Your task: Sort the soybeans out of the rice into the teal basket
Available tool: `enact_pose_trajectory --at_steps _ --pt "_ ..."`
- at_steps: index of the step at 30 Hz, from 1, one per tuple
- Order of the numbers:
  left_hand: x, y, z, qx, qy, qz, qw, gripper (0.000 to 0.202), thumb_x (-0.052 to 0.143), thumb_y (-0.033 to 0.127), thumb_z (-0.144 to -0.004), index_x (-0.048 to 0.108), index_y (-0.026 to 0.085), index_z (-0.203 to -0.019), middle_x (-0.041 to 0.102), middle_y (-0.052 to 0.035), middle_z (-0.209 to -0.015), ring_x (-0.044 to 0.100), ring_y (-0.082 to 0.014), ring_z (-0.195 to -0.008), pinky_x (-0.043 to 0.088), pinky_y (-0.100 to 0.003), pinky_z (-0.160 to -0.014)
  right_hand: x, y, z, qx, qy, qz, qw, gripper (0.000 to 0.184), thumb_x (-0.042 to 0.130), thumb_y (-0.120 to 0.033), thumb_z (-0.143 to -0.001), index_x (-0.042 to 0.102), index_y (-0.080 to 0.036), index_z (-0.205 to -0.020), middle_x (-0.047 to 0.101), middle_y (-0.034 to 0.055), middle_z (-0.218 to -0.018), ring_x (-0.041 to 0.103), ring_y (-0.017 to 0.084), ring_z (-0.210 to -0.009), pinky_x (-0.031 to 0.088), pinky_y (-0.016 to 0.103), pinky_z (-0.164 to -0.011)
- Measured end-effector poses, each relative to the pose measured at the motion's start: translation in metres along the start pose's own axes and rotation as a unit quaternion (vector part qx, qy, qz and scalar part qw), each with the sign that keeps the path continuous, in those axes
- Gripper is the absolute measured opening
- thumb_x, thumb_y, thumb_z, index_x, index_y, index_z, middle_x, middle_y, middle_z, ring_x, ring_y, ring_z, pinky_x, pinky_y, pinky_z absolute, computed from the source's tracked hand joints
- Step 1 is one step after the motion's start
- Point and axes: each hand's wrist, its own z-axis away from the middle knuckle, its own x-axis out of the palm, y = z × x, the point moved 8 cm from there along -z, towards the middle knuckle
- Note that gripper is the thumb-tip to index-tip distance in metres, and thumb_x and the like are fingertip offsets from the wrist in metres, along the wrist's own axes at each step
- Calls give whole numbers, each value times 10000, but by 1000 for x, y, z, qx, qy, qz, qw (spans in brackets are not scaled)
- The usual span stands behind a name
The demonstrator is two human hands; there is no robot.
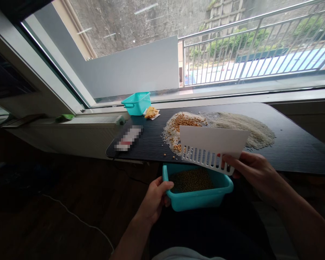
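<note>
One tub (200,201), turquoise, rectangular, open side up; tan beans (193,180) inside; beside near edge of bench (300,148). One scraper (213,139), white, flat, lower edge slotted; tilted, over tub's far rim.

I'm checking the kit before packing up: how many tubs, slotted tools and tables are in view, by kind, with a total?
Turquoise tubs: 2 (near tub in the left hand, far tub by the window)
Slotted tools: 1 (white slotted tool in the right hand)
Tables: 1 (dark table)
Total: 4
</note>
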Motion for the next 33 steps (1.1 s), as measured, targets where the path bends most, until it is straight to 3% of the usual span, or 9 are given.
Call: enact_pose_trajectory --at_steps 6,13,19,24,28,33 --pt "-20 6 0 12 29 10 999 328 812 325 -550 550 181 -685 421 113 -428 321 -33 -347 204 -179 -372 27 -11 -17 -49 -11 42 998 536 728 -723 -614 745 -188 -645 634 22 -513 516 127 -437 436 254 -411" --pt "-46 14 0 31 59 25 997 328 820 315 -561 545 179 -677 417 117 -444 330 -30 -368 245 -172 -386 48 -13 -15 -47 -79 58 994 549 701 -717 -650 763 -174 -700 660 38 -566 511 130 -464 439 257 -420" --pt "-49 17 2 31 69 31 997 357 832 323 -521 520 190 -632 396 120 -420 313 -30 -354 227 -176 -374 60 -29 -28 -90 -53 40 994 505 686 -687 -681 727 -184 -656 624 15 -536 500 110 -438 414 242 -424" --pt "-51 17 2 26 83 41 995 368 841 313 -512 517 191 -637 393 123 -435 305 -27 -363 223 -173 -375 80 -30 -40 -103 -82 80 988 488 636 -651 -731 703 -178 -635 578 -3 -500 500 106 -436 398 239 -436" --pt "-52 19 2 27 79 32 996 379 844 333 -506 510 194 -617 389 119 -422 304 -28 -360 225 -177 -376 77 -22 -28 -93 -127 90 983 482 633 -645 -746 720 -178 -668 599 4 -517 511 119 -462 413 242 -438" --pt "-47 18 4 29 76 30 996 374 837 337 -517 511 194 -630 396 118 -437 315 -30 -366 235 -178 -382 46 -14 -5 -60 -40 68 995 496 671 -678 -687 721 -188 -628 649 29 -540 507 127 -430 427 258 -411"
